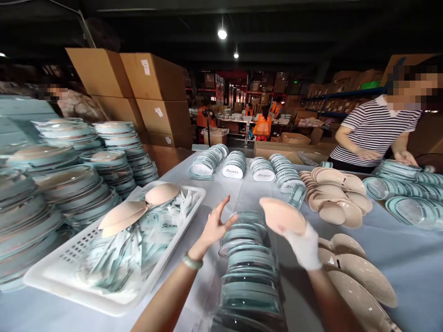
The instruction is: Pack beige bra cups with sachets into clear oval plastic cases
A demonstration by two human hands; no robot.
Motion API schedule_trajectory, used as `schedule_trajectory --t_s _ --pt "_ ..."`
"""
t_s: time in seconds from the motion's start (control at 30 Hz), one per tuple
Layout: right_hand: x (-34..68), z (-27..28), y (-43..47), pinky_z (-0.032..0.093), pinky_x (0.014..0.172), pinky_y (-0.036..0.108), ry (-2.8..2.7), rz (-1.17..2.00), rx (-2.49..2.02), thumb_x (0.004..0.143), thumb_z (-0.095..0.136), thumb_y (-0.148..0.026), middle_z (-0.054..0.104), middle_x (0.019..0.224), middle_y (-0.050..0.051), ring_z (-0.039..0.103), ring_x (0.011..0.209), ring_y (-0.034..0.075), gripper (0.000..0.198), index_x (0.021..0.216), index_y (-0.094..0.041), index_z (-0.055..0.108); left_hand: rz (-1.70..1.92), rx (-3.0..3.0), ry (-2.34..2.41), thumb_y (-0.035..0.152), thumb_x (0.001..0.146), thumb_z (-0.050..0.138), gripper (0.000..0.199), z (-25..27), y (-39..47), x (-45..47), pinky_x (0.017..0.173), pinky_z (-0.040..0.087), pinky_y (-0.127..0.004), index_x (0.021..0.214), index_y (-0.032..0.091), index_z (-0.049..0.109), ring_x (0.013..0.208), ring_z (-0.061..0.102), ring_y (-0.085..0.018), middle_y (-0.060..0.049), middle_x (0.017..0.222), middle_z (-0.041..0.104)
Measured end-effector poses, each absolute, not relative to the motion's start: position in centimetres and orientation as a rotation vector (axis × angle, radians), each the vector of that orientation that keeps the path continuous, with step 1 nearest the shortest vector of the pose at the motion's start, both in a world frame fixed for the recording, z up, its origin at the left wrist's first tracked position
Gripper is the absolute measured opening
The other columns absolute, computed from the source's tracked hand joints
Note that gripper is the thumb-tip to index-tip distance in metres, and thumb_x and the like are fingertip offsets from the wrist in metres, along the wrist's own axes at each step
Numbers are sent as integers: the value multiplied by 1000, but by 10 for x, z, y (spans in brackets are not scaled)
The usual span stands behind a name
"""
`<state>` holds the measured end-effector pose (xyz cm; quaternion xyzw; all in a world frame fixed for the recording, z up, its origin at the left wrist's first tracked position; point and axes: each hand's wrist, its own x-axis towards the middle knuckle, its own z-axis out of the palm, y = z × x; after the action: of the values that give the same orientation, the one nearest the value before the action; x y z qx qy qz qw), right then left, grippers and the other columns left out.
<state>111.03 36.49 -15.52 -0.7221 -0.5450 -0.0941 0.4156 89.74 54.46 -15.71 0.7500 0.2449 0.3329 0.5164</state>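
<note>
One beige pad in right hand; left hand empty.

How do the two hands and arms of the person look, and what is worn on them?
The left hand is bare, with a pale green bangle around its wrist. The right hand wears a white glove reaching to the wrist. Both forearms are bare, with no sleeves visible.

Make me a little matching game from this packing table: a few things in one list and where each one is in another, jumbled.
Things:
1. left hand
2. right hand
3. white basket
4. person in striped shirt

Places or states:
a. far right, behind the table
b. left on the table, full of packets
c. gloved, holding a beige pad
d. bare, open, fingers spread

Pairs: 1-d, 2-c, 3-b, 4-a
</note>
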Motion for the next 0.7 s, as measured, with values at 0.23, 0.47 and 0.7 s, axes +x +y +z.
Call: schedule_trajectory --t_s 0.23,0.47,0.7 --pt "1148 -134 448 58 73 27 -1904 316 -2152 92 63 -41 79 99 7 75 88 23 28 106 -20 77 744 1901 834 46 101 42 44 -218 564 961 119 38 -49 130 24 66 134 56 -30 -11 135 67" --pt "1119 -144 459 52 84 43 -2228 110 -2428 102 47 -37 74 106 21 72 102 37 36 107 -13 73 739 1927 881 47 103 30 47 -237 556 964 118 38 -47 129 27 64 125 58 -26 -8 126 67" --pt "1119 -143 422 51 83 32 -2243 226 -2418 97 50 -18 75 102 14 73 98 25 27 103 -15 77 658 1917 829 53 100 34 48 -242 549 958 122 31 -50 132 27 58 135 50 -28 -9 132 61"
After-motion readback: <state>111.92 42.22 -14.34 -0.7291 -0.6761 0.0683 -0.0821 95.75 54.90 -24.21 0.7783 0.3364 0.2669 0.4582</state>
